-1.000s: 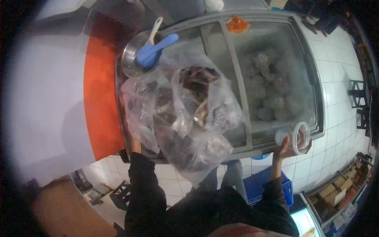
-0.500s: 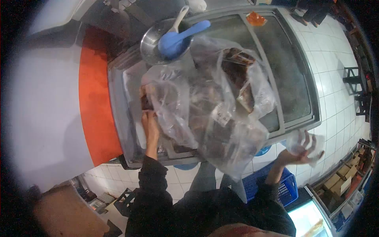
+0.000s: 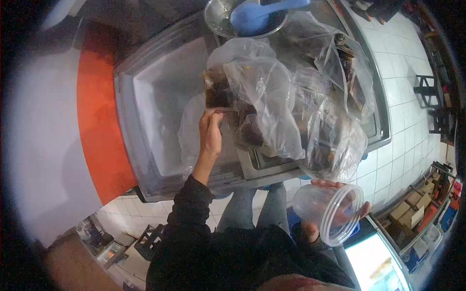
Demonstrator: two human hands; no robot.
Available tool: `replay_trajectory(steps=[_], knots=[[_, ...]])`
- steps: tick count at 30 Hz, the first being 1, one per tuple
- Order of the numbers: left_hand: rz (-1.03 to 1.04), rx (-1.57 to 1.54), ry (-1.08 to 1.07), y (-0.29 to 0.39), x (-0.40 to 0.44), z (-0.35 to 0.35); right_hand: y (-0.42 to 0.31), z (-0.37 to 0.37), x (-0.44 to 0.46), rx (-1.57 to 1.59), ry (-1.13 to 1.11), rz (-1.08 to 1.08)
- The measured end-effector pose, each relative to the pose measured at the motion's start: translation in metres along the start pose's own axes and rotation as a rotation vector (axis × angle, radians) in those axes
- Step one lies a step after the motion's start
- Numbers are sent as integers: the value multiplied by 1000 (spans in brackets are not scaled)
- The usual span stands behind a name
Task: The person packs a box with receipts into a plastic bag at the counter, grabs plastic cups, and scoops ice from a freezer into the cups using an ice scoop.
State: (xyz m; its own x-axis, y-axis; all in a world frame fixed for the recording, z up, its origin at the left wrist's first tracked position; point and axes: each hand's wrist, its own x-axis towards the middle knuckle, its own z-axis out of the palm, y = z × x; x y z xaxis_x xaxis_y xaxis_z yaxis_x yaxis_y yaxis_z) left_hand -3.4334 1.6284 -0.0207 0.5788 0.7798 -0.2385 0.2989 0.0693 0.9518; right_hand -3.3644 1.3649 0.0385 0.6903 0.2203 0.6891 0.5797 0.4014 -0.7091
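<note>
Nearest the body, the right hand [image 3: 311,233] has its fingers spread wide around a clear plastic tub [image 3: 308,201], the thumb low on one side and the fingertips on the other. The tub is tipped on its side beside the front rim [image 3: 167,194] of a chest freezer, its mouth turned to the right; more than one rim ring shows, so a second tub may be nested with it. Thin walls squeezed unevenly could bend, slip from the fingers, or let a nested one slide out; a knock against the rim could do the same. Slightly farther in, the left hand [image 3: 211,138] has its fingers bent close together at the lower edge of a dark packet [image 3: 218,92]; whether they pinch the packet, its plastic or a lid edge beneath, I cannot tell. The packet lies beside the open bay [image 3: 165,111], so a tug without support could drop it in. The filmy near bag [image 3: 267,106] and crumpled far bag [image 3: 335,140] are bunched together; loose plastic could snag, dragging one with the other or tearing. Beyond them, a metal bowl [image 3: 218,14] holds a blue scoop [image 3: 250,19] with its handle jutting past the rim, where a shove from the bags could unsettle both.
</note>
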Motion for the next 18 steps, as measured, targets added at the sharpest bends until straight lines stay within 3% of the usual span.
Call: replay_trajectory(steps=[3, 6, 8, 9, 11, 13, 16, 17, 18], knots=[[-112, 13, 28, -3, 0, 2, -2, 6, -4, -56, 26, 84], [13, 13, -84, -28, 4, -10, -7, 17, -10, -121, 9, 216], [-190, -296, -91, -62, -3, -33, -13, 24, -15, -176, -25, 337], [-204, -293, -46, -51, -19, -37, -14, 28, -16, -208, -51, 410], [-28, 170, -54, -2, -50, -34, -11, 39, -18, -262, -125, 531], [152, 357, -116, 23, -70, -42, 0, 48, -22, -314, -233, 609], [289, 90, -545, 30, -84, -48, 10, 54, -35, -453, -555, 653], [342, 77, -706, 36, -83, -47, 14, 59, -39, -450, -563, 667], [327, 73, -703, 38, -82, -48, 19, 66, -42, -374, -531, 687]])
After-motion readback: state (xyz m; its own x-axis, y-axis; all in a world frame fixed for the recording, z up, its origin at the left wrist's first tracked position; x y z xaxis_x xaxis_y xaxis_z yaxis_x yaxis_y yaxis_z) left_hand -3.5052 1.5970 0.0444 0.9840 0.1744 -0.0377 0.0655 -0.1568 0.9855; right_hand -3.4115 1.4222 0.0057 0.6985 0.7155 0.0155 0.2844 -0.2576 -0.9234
